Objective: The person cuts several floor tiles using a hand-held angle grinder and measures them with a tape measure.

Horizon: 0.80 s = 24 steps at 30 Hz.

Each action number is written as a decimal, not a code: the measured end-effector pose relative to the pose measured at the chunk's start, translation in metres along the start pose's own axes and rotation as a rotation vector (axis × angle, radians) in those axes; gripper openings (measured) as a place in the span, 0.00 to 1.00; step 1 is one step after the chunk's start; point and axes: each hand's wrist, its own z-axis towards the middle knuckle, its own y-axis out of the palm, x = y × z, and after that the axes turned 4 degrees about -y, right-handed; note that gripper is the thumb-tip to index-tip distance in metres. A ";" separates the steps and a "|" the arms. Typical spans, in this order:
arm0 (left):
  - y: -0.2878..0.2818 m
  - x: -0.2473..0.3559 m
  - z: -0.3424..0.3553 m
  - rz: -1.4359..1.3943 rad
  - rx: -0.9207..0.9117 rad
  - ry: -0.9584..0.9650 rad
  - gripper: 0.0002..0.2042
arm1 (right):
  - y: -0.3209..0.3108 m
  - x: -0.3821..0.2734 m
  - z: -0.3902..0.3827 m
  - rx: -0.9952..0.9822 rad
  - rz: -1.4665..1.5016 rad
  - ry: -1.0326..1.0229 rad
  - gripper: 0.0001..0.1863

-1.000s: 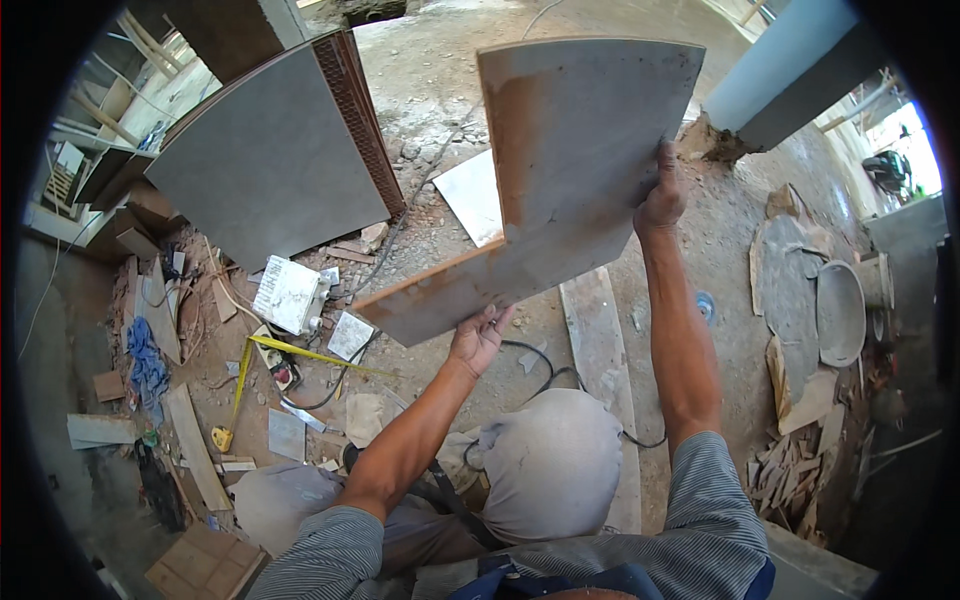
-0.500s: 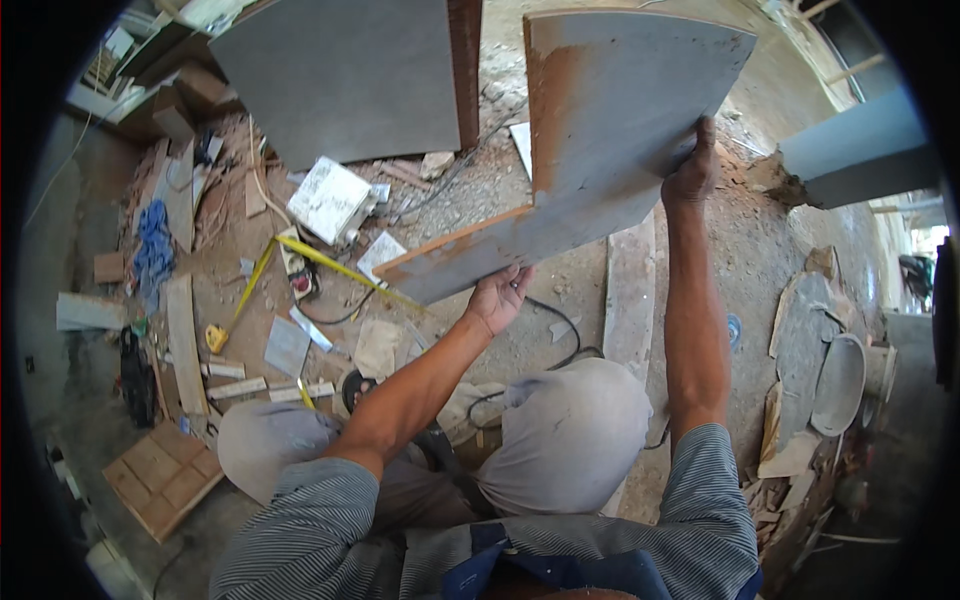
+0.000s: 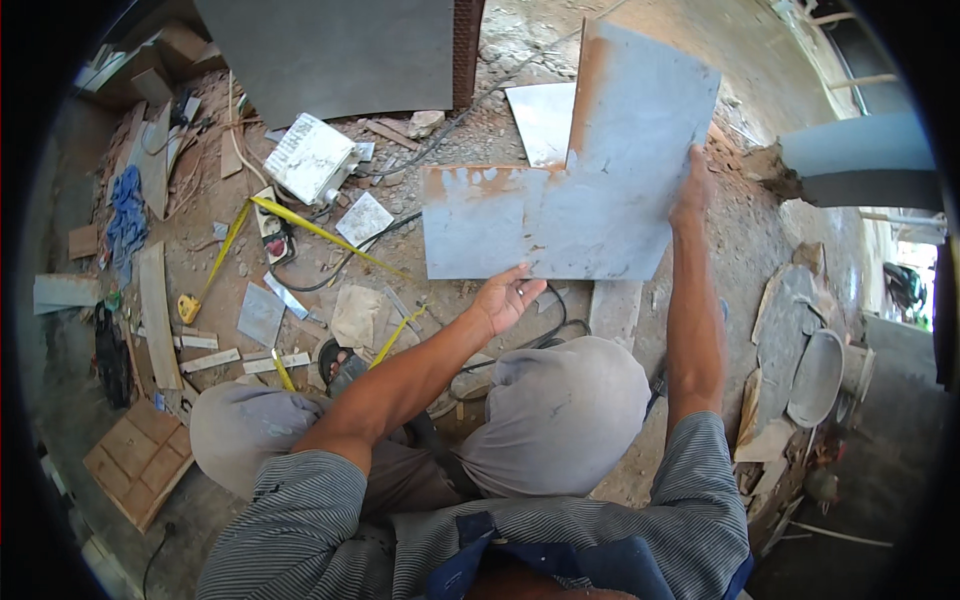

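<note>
Both hands hold a grey L-shaped tile point(image 3: 610, 200) out in front of me, its notch facing the upper left. Brown stains run along the notch's edges. My left hand point(image 3: 508, 302) supports the bottom edge, thumb tip against the tile and fingers curled below it. At the right edge, my right hand point(image 3: 692, 190) grips with its thumb up; its other fingers are hidden behind the tile. A yellow measuring tape point(image 3: 189, 308) lies on the floor to the left, its blade point(image 3: 290, 217) drawn out and bent.
Beyond the tape's bend are a dusty white box point(image 3: 312, 158) and a socket strip point(image 3: 275, 238). A large grey panel point(image 3: 340, 60) stands at the back. Black cable point(image 3: 545, 340) loops near my knee. Debris and a grey basin point(image 3: 816, 378) lie right, below a pale blue post point(image 3: 850, 150).
The tile has tilted and levelled out, its lower edge now nearly horizontal, and it has come slightly nearer. Both hands keep their hold. My view has shifted a little.
</note>
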 end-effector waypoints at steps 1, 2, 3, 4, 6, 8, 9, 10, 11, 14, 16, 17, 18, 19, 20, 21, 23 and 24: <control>-0.001 -0.005 -0.002 0.015 0.012 -0.032 0.14 | -0.012 0.011 0.002 0.046 -0.026 0.108 0.30; -0.002 -0.011 -0.004 0.050 0.007 -0.034 0.15 | -0.024 0.021 0.002 0.045 -0.018 0.110 0.30; -0.004 -0.015 -0.005 0.059 0.017 -0.044 0.15 | -0.038 0.030 0.001 0.066 -0.101 0.149 0.31; -0.005 -0.017 -0.006 0.061 0.013 -0.079 0.16 | -0.049 0.038 0.003 0.108 -0.200 0.193 0.32; -0.006 -0.023 -0.008 0.072 0.021 -0.128 0.18 | -0.068 0.051 0.006 0.173 -0.287 0.291 0.33; -0.005 -0.023 -0.008 0.151 0.173 -0.004 0.20 | -0.082 0.062 0.009 0.260 -0.378 0.397 0.33; -0.004 -0.021 -0.009 0.167 0.178 -0.014 0.20 | -0.087 0.068 0.011 0.239 -0.347 0.377 0.35; -0.003 -0.018 -0.011 0.132 0.154 -0.035 0.21 | -0.092 0.073 0.013 0.219 -0.320 0.350 0.36; -0.003 -0.014 -0.013 0.100 0.135 -0.066 0.21 | -0.095 0.078 0.017 0.230 -0.315 0.371 0.36; -0.005 0.001 -0.020 0.127 0.074 0.014 0.21 | -0.102 0.089 0.029 0.227 -0.518 0.392 0.38; -0.007 0.008 -0.023 0.137 0.113 0.018 0.21 | -0.103 0.094 0.041 0.180 -0.554 0.343 0.39; -0.008 0.010 -0.024 0.147 0.094 0.042 0.21 | -0.103 0.096 0.048 0.190 -0.546 0.360 0.39; -0.009 0.012 -0.025 0.151 0.132 0.033 0.21 | -0.101 0.099 0.055 0.134 -0.622 0.340 0.40; -0.009 0.014 -0.026 0.232 0.140 0.017 0.22 | -0.098 0.102 0.063 0.087 -0.689 0.321 0.40; -0.009 0.017 -0.026 0.313 0.152 -0.015 0.23 | -0.094 0.105 0.072 0.078 -0.689 0.319 0.40; -0.008 0.021 -0.026 0.315 0.146 0.011 0.23 | -0.089 0.108 0.080 0.014 -0.707 0.269 0.41; -0.005 0.028 -0.024 0.571 0.208 -0.098 0.22 | -0.076 0.113 0.097 -0.056 -0.719 0.220 0.41; -0.004 0.028 -0.023 0.569 0.158 -0.095 0.22 | -0.066 0.116 0.106 -0.088 -0.765 0.182 0.41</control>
